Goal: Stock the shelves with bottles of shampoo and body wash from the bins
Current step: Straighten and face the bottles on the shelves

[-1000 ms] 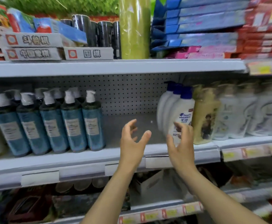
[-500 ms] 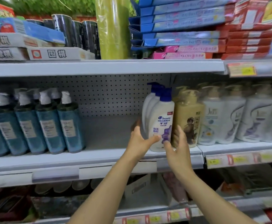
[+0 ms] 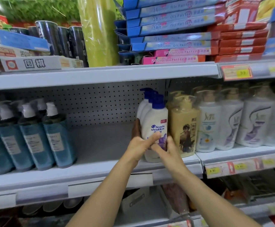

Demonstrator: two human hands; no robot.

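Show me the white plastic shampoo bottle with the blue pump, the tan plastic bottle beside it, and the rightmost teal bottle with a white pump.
white shampoo bottle (image 3: 156, 124): head view, front label.
tan bottle (image 3: 183, 118): head view, front face.
teal bottle (image 3: 55, 142): head view, pale label.

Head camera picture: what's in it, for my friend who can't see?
A person's left hand and right hand hold a white shampoo bottle at the front of a store shelf. A tan bottle stands close on its right, teal bottles stand farther left, and oil pastel boxes are stacked above.
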